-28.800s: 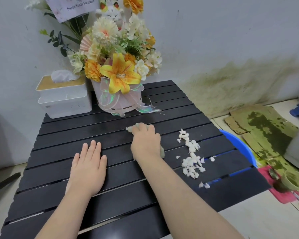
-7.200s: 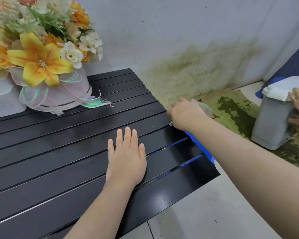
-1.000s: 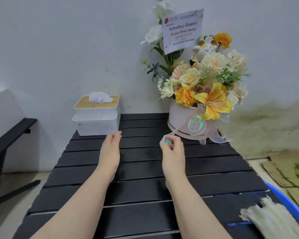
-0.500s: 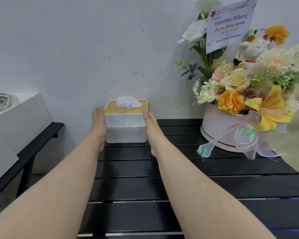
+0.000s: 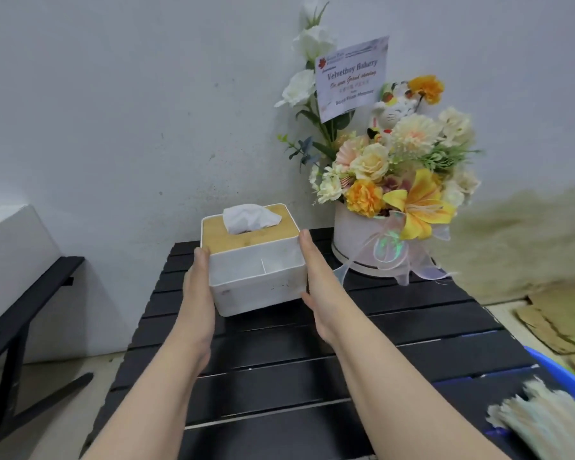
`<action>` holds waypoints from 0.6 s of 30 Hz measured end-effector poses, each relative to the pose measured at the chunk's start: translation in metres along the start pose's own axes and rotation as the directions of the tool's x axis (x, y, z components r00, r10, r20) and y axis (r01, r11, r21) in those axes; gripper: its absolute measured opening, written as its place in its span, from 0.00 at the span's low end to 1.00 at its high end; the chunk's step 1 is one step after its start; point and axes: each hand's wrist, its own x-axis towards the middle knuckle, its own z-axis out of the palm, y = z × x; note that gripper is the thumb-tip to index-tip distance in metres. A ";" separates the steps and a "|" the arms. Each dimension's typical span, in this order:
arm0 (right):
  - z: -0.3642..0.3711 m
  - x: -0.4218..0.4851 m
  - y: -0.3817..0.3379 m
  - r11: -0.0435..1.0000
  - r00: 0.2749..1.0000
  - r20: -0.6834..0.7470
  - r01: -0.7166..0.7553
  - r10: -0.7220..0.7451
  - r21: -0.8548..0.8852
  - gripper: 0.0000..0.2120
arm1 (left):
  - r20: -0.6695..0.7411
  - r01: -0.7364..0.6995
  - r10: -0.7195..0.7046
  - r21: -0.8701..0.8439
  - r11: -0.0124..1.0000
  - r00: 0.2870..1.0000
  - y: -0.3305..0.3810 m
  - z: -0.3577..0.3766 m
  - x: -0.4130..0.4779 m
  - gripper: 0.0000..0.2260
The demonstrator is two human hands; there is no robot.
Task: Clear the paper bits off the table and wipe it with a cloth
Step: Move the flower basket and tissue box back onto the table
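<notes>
Head view, single frame.

Left hand [image 5: 196, 290]: flat against left wall of white tissue box [image 5: 258, 283], fingers extended, thumb along top edge. Right hand [image 5: 316, 287]: flat against right wall, fingers extended. Grip: box clamped between both palms, tilted, near edge raised; contact of base with black slatted surface [image 5: 412, 327] cannot be confirmed. Box lid wood-coloured, one white tissue [image 5: 249, 219] sticking up through slot; open compartment with a divider at the near side of box.

Flower arrangement [image 5: 395, 180] in round white container, back right of surface, just beside box, apart from right hand. Printed card [image 5: 351, 82] standing above blooms; small cat figurine [image 5: 394, 112] among them. Iridescent ribbon [image 5: 392, 257] tied round container, tails resting on slats.

Cloth [image 5: 541, 423]: pale, fringed, blurred, lying at right near corner of surface, well apart from both hands. Blue basin [image 5: 568, 376] edge just beyond it, below surface edge.

Paper bits: not discernible on visible slats.

Wall stained greenish at right. Black bench [image 5: 30, 300] at left, carrying a white box [image 5: 10, 247].
</notes>
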 end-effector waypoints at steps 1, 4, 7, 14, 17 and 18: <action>-0.013 -0.015 -0.004 1.000 1.000 -0.013 0.011 -0.011 -0.018 0.22 | 0.020 -0.013 0.013 -0.005 1.000 1.000 0.002 0.012 -0.014 0.35; -0.056 -0.059 -0.012 0.998 0.996 -0.082 0.036 -0.041 -0.054 0.29 | 0.058 -0.036 0.035 0.015 0.999 0.998 0.001 0.055 -0.052 0.33; -0.105 -0.093 -0.019 0.998 0.983 -0.182 -0.006 -0.005 -0.061 0.32 | 0.132 0.023 -0.024 0.012 1.000 0.991 -0.007 0.101 -0.082 0.33; -0.204 -0.138 -0.034 0.996 0.950 -0.311 -0.056 0.030 -0.075 0.30 | 0.305 0.052 -0.047 -0.008 0.999 0.951 -0.012 0.202 -0.127 0.42; -0.232 -0.137 -0.030 0.994 0.941 -0.336 -0.078 0.047 -0.079 0.35 | 0.310 0.094 -0.095 0.018 0.995 0.946 -0.014 0.225 -0.131 0.40; -0.238 -0.136 -0.028 0.995 0.942 -0.333 -0.071 0.042 -0.076 0.34 | 0.305 0.101 -0.104 0.027 0.995 0.947 -0.015 0.230 -0.132 0.40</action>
